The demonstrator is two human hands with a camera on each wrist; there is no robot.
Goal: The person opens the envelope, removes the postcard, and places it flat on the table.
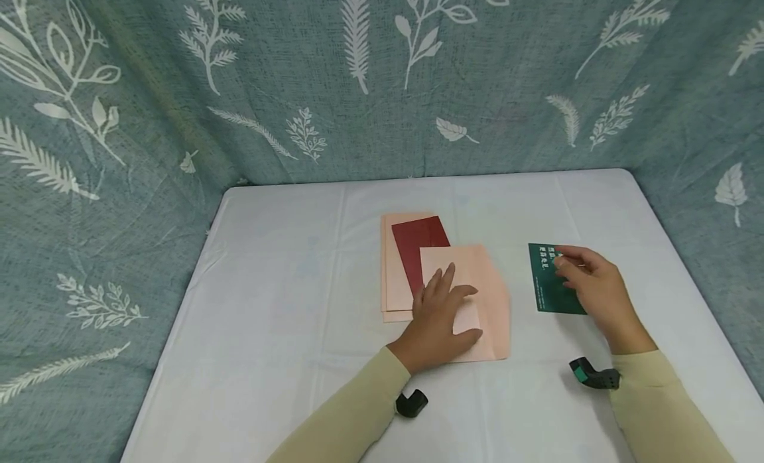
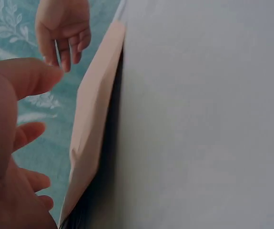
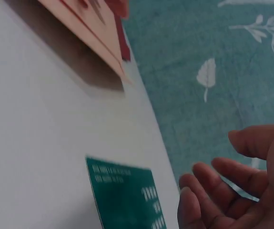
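Observation:
My left hand (image 1: 438, 317) spreads its fingers over a pale pink envelope (image 1: 492, 304) with its flap side to the right. In the left wrist view this envelope (image 2: 96, 105) is raised off the white cloth, with dark shadow beneath. A dark red card (image 1: 420, 241) is partly covered by it and overlaps more pink envelopes (image 1: 394, 284). My right hand (image 1: 597, 290) is at the upper right of a dark green card (image 1: 549, 284) with white print. The right wrist view shows its thumb apart from the loosely bent fingers, beside the green card (image 3: 125, 195), with nothing between them.
A white cloth (image 1: 286, 284) covers the table, whose back edge meets a teal curtain (image 1: 334, 131) with white leaf prints. Black wrist devices (image 1: 597, 375) sit by both beige sleeves (image 1: 662, 403).

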